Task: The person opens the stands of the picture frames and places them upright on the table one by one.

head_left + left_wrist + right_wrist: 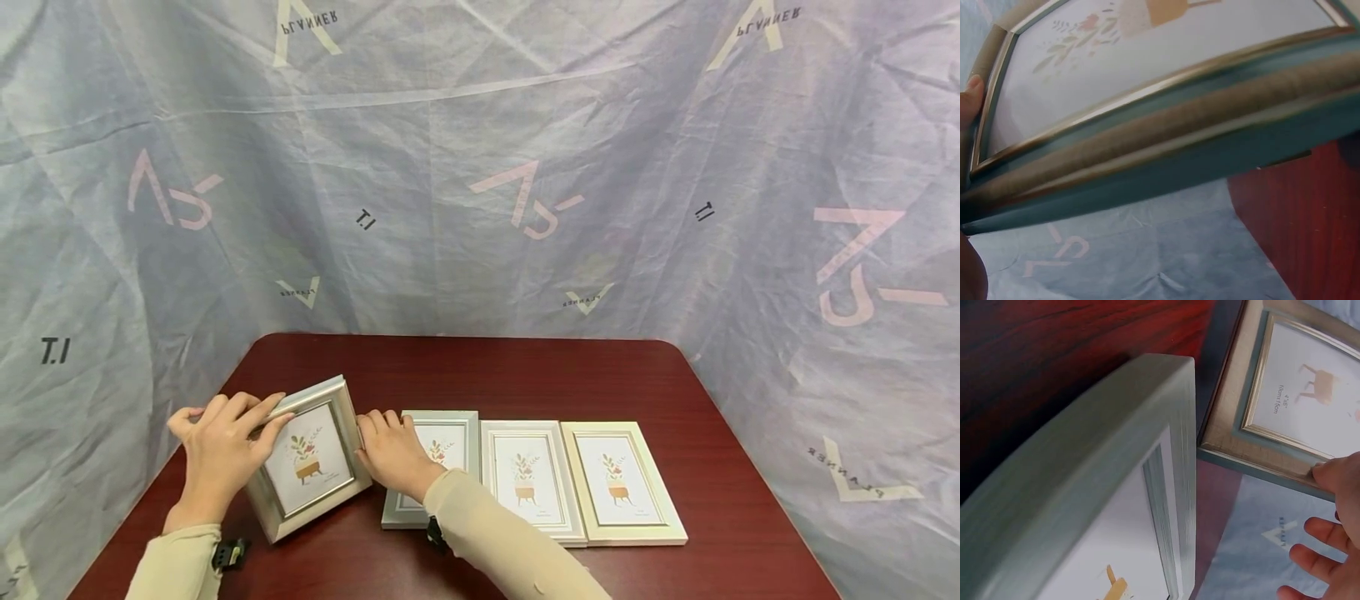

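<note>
A silver-beige picture frame (pixel 322 507) with a potted-plant print is held up tilted at the left of the table. My left hand (pixel 221 450) grips its upper left corner, thumb across the front and fingers along the top edge. At its right side my right hand (pixel 393 450) pinches the edge; the right wrist view has the thumb (pixel 1335 475) on the front border and the other fingers spread below. Partly covered by that hand and forearm, a grey-green picture frame (pixel 472 467) lies face up. The left wrist view shows the held frame's greenish side (pixel 1166 190) close up.
A white picture frame (pixel 521 427) and a cream one (pixel 641 535) lie face up in a row with the grey-green one, edges side by side. They rest on a dark red table (pixel 495 375). Printed grey cloth (pixel 435 208) hangs behind and on both sides.
</note>
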`<state>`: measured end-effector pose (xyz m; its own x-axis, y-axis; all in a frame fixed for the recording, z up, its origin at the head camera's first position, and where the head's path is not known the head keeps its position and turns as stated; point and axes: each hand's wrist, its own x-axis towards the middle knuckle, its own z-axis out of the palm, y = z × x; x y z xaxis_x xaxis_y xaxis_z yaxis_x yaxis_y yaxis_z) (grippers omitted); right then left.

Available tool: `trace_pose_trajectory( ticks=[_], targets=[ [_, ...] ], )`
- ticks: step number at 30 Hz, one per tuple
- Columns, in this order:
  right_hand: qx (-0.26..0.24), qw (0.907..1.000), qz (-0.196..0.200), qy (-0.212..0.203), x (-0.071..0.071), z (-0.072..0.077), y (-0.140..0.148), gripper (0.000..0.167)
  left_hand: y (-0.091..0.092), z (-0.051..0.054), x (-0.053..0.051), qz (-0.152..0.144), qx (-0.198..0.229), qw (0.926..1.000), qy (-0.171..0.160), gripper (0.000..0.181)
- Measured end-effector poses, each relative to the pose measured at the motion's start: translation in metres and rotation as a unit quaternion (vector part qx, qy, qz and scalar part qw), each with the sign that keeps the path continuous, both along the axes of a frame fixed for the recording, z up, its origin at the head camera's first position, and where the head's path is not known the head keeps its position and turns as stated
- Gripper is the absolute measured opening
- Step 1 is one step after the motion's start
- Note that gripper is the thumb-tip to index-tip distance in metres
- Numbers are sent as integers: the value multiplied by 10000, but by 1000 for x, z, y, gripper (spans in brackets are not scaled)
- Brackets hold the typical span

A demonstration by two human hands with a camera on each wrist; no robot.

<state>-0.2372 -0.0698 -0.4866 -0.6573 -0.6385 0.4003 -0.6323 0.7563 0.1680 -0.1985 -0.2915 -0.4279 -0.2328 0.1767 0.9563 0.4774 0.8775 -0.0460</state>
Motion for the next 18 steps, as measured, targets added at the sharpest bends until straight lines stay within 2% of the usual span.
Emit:
trace_pose_trajectory(
  ticks=[10,18],
  targets=[
    [86,9999,6,-69,3,-6,-2,45,-6,-12,1,4,100,9999,-18,50],
    [253,9996,56,-66,4,-6,-2,48,-9,-18,4,64,175,9998,-40,50]
  ],
)
